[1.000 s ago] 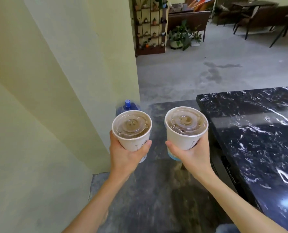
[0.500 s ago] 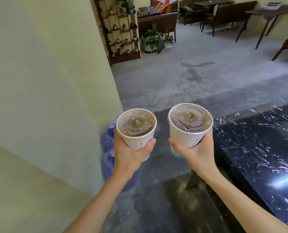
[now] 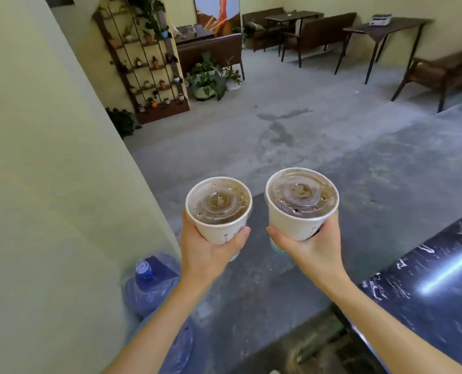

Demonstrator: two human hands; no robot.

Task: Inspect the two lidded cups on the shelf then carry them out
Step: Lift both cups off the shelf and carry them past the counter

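Observation:
I hold two white paper cups with clear plastic lids, both upright at chest height in front of me. My left hand [image 3: 209, 249] wraps the left cup [image 3: 219, 205] from below and behind. The right cup [image 3: 301, 202], slightly higher and showing a blue band at its base, sits in my right hand [image 3: 315, 245]. Brown drink shows through both lids. The cups are a short gap apart and do not touch.
A pale green wall corner [image 3: 62, 184] stands close on my left, with blue water jugs [image 3: 154, 282] at its foot. A black marble counter [image 3: 440, 292] runs along the right. Ahead lies grey concrete floor [image 3: 278, 125], a plant shelf [image 3: 148, 66], potted plants [image 3: 211, 76], dark tables and chairs [image 3: 386, 31].
The view has moved forward past the wall corner and counter end. The room ahead has opened up, the water jugs have slid down to my lower left, and both cups stay held in front.

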